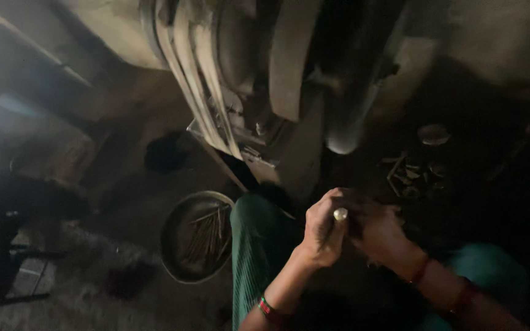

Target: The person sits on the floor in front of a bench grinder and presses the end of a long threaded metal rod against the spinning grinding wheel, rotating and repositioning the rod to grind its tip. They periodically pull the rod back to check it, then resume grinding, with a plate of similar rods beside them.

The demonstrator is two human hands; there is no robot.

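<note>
My left hand (pixel 323 230) is fisted round a pale-tipped rod (pixel 340 214), low centre of frame; my right hand (pixel 378 233) closes in beside it – whether it grips the rod I cannot tell, too dark. Looks like mid-working of the rod; next move likely needs steady two-hand hold. Left of my green-clad knee (pixel 256 245), a round metal pan (pixel 176 245) of thin sticks (pixel 207 236). Belted machine (pixel 234 79) above.

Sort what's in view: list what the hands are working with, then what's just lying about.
In hand:
left hand, closed round a small pale-tipped object
right hand, touching the same spot; its grip is too dark to tell

Lying about:
round metal bowl of thin sticks
scattered small parts
large wheel with belts
</note>
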